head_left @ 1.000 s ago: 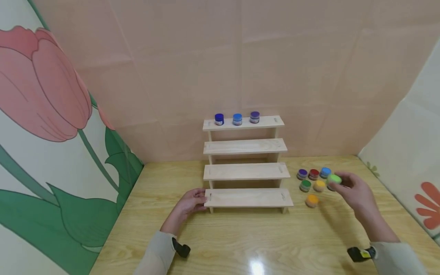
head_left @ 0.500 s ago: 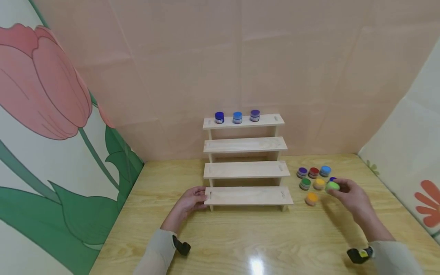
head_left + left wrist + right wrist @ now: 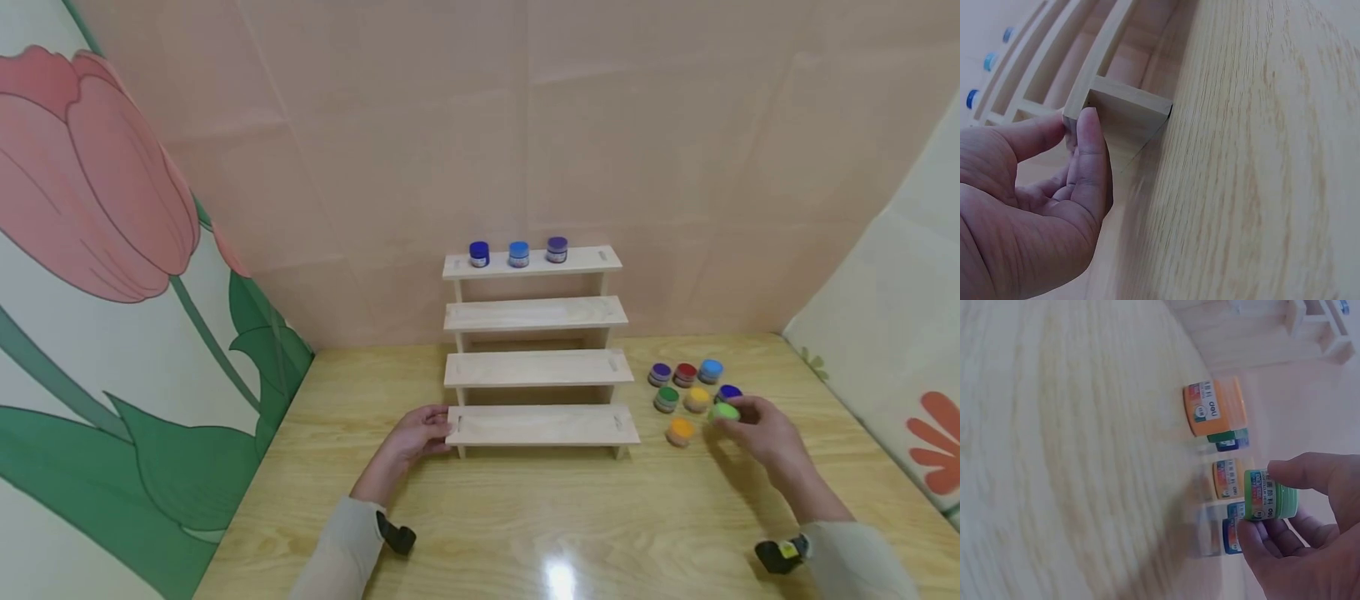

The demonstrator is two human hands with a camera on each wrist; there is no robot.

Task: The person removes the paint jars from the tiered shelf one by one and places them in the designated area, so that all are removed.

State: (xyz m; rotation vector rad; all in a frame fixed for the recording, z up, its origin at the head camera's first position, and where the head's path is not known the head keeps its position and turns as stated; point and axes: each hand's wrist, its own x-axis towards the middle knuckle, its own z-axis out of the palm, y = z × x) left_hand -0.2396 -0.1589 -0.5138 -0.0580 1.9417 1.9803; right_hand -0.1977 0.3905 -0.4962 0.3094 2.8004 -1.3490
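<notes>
My left hand (image 3: 415, 433) pinches the left end of the lowest step of a pale wooden stepped rack (image 3: 542, 427). In the left wrist view the thumb and index finger grip that board's corner (image 3: 1071, 119). My right hand (image 3: 768, 433) holds a small light-green paint jar (image 3: 1263, 495) between thumb and fingers, raised a little over the table. Around it stand an orange jar (image 3: 680, 431), a yellow jar (image 3: 697, 399), a dark green jar (image 3: 666, 400) and a dark blue jar (image 3: 729, 394), partly covered by the fingers.
Behind these are purple (image 3: 660, 374), red (image 3: 685, 374) and light blue (image 3: 711, 371) jars. The rack's top step carries a dark blue jar (image 3: 479, 254), a light blue jar (image 3: 518, 254) and a purple jar (image 3: 557, 249). A pink backdrop (image 3: 390, 167) hangs behind the wooden table (image 3: 480, 517).
My right hand has brought the light-green jar slightly nearer and left, uncovering the dark blue jar behind it. The left hand keeps its grip on the rack.
</notes>
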